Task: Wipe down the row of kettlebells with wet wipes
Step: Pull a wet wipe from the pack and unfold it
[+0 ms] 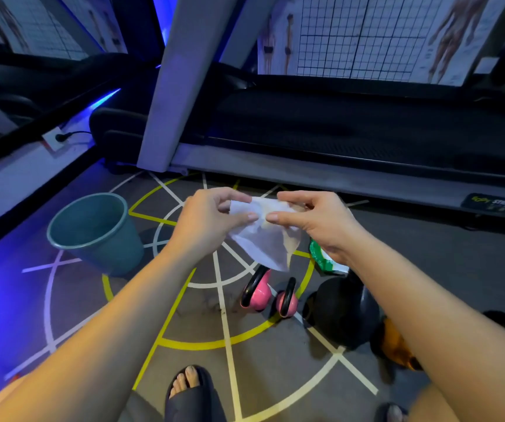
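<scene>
A white wet wipe (265,239) hangs in the air between both hands, partly unfolded. My left hand (211,220) pinches its left edge and my right hand (315,220) pinches its right edge. Below the wipe on the floor stand two small pink kettlebells (259,295) (286,304) with black handles. A large black kettlebell (344,312) stands to their right, and an orange one (395,348) is partly hidden behind my right forearm. A green and white wipe pack (324,260) lies on the floor under my right wrist.
A teal plastic bin (99,233) stands on the floor at the left. A treadmill (336,138) with a grey upright runs across the back. The grey floor mat has yellow and white lines. My sandalled foot (190,394) is at the bottom.
</scene>
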Tool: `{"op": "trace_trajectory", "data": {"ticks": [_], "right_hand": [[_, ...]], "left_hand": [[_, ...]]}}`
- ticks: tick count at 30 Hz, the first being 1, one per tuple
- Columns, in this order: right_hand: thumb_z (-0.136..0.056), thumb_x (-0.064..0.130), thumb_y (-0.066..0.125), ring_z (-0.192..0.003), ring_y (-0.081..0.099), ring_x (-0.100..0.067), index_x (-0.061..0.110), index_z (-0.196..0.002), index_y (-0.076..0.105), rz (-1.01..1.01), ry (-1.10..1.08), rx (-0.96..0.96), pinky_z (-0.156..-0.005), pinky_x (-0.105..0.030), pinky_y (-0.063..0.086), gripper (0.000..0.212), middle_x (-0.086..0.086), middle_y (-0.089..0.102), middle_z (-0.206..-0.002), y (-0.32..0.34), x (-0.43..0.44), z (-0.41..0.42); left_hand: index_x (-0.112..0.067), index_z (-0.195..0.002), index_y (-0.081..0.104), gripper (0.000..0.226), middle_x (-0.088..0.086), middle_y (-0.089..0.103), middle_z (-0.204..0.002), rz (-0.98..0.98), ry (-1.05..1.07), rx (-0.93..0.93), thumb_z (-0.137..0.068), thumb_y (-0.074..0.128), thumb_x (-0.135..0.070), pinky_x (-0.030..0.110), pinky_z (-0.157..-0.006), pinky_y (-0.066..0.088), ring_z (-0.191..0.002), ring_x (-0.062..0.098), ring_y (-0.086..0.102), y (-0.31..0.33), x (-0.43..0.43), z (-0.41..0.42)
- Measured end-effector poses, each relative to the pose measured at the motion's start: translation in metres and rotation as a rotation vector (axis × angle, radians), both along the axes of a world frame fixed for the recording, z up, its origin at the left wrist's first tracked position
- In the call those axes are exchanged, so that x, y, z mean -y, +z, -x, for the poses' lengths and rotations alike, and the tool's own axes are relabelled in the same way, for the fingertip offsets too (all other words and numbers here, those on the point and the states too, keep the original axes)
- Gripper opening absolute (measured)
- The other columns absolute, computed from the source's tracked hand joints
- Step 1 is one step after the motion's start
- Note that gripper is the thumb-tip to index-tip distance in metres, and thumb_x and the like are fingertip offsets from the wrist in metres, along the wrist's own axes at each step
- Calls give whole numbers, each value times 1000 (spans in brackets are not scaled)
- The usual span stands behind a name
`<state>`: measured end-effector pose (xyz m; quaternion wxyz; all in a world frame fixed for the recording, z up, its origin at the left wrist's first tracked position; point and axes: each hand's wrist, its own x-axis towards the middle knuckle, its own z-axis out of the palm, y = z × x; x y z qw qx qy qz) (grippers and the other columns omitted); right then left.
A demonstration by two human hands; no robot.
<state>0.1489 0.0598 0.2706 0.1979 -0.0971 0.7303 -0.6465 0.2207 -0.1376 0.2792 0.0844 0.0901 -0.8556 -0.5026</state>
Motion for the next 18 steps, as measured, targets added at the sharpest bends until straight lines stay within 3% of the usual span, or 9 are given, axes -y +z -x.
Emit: {"op": "trace_trajectory", "data": {"ticks": [2, 4, 5, 7, 10, 12, 14, 15, 18], "right_hand": [[-61, 26, 95, -92, 67, -10, 16, -125, 70, -195, 46, -154, -82, -21, 55, 69, 0, 68, -111, 3, -3, 1], [-74, 26, 89, -84, 59, -7, 23, -119, 73, -518, 68, -449, -72, -15, 43, 48, 5, 62, -103, 0, -3, 4], [-81, 27, 84, -82, 56, -10, 24, -116, 75, -602, 74, -550, -70, -19, 39, 37, 4, 61, -100, -3, -2, 4], [-91, 27, 73, -86, 56, -16, 24, -108, 78, -644, 55, -620, -71, -24, 33, 18, 0, 60, -97, -7, 0, 3], [-95, 28, 68, -88, 51, -14, 27, -99, 78, -576, -30, -605, -76, -24, 34, 10, -1, 51, -100, -8, 0, 6], [-93, 31, 69, -98, 53, -14, 25, -94, 76, -410, -90, -454, -85, -25, 41, 8, 1, 49, -109, -3, 0, 8], [-93, 28, 67, -95, 56, -21, 9, -94, 71, -201, -131, -246, -84, -30, 42, 19, -2, 57, -106, 0, 2, 7], [-92, 26, 66, -84, 54, -25, 0, -94, 65, -119, -152, -175, -79, -33, 39, 26, -7, 58, -94, 1, 5, 5], [-92, 29, 64, -64, 36, -14, 2, -80, 51, -73, -236, -180, -62, -31, 29, 32, 1, 42, -69, -1, 13, -3]], "left_hand": [[-32, -96, 75, 20, -13, 50, -59, 189, 57, 22, -80, 87, -30, 26, -59, 49, -71, 10, 50, -4, 6, 2], [-34, -87, 74, 16, -7, 55, -63, 233, 81, 28, -79, 87, -32, 37, -66, 58, -80, 19, 56, -10, 11, 5], [-34, -83, 73, 15, -5, 59, -63, 240, 84, 35, -78, 87, -33, 40, -68, 59, -81, 22, 58, -12, 12, 6], [-30, -77, 72, 15, -5, 63, -62, 292, 94, 17, -79, 86, -35, 32, -64, 56, -71, 18, 61, -12, 13, 5], [-26, -72, 69, 25, -6, 65, -69, 368, 126, -49, -82, 82, -44, 28, -58, 45, -66, 8, 58, -7, 12, 6], [-24, -72, 64, 31, -3, 61, -80, 352, 114, -76, -87, 76, -48, 26, -62, 39, -73, 9, 55, -5, 12, 8], [-21, -73, 59, 33, 4, 58, -81, 176, 90, -69, -93, 70, -45, 28, -65, 37, -72, 13, 53, -2, 11, 11], [-18, -74, 55, 34, 8, 56, -78, 31, 85, -55, -94, 69, -43, 31, -66, 37, -70, 16, 50, -2, 9, 11], [-16, -81, 50, 32, 9, 51, -78, -332, 92, -33, -92, 69, -39, 37, -68, 44, -72, 19, 48, -5, -4, 10]]}}
